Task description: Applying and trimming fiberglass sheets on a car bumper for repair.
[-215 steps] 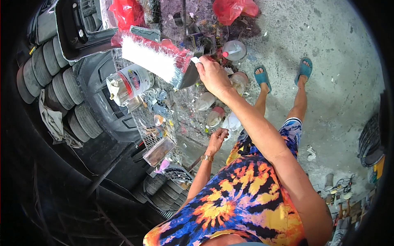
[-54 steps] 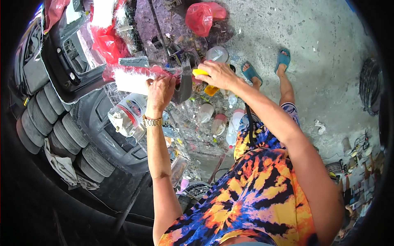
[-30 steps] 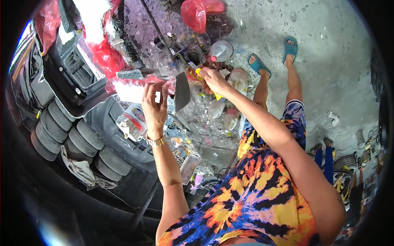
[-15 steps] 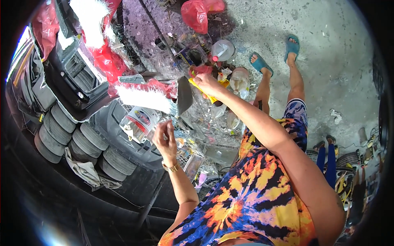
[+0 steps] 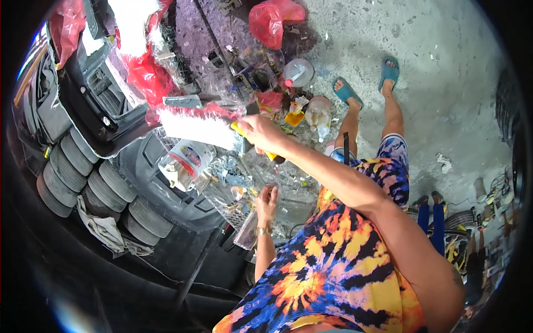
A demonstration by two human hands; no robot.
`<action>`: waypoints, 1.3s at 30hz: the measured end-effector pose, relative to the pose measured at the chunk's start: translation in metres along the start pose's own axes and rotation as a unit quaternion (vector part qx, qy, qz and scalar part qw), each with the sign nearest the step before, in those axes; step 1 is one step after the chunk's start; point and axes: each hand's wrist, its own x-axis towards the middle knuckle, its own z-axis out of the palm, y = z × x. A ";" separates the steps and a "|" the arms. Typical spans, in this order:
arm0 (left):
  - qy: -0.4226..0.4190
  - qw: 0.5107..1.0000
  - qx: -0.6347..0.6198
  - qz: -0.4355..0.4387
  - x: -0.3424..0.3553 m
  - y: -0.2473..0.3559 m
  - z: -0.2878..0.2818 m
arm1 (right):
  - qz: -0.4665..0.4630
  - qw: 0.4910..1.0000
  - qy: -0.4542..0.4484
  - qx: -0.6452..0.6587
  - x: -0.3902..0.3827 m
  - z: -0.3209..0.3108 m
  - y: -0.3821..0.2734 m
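Observation:
My right hand (image 5: pixel 261 133) is closed round the yellow-and-black handle (image 5: pixel 272 155) of a tool whose exact kind I cannot make out. It is held at the right end of a white, frayed fibrous strip (image 5: pixel 194 126) backed with red plastic. My left hand (image 5: pixel 267 204), with a watch at the wrist, hovers lower down, fingers loosely bent and apart from the thumb, with nothing visible in them. A white bucket (image 5: pixel 189 161) with odds and ends inside stands left of both hands. Beneath the hands lies a littered work surface (image 5: pixel 288 183).
Clear plastic jugs (image 5: pixel 300 72) and a red plastic bag (image 5: pixel 276 25) lie beyond my right hand. Stacked tyres (image 5: pixel 111 180) and a large dark moulded panel (image 5: pixel 100 122) are at the left. A person's legs in blue (image 5: pixel 438 222) show at the lower right.
My right hand has moved left and nearer with the tool, onto the strip's end. My left hand has drawn back to the right, away from the bucket.

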 end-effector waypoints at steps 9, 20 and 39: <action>-0.080 0.986 -0.087 -0.120 -0.004 -0.066 0.021 | -0.008 0.976 0.150 -0.156 0.022 -0.036 0.049; -0.130 0.974 -0.066 -0.176 -0.020 -0.081 0.026 | 0.019 0.998 0.004 0.052 -0.012 0.003 -0.012; -0.132 0.965 -0.151 -0.171 -0.020 -0.089 0.046 | 0.296 0.784 -0.059 0.542 0.032 -0.034 0.085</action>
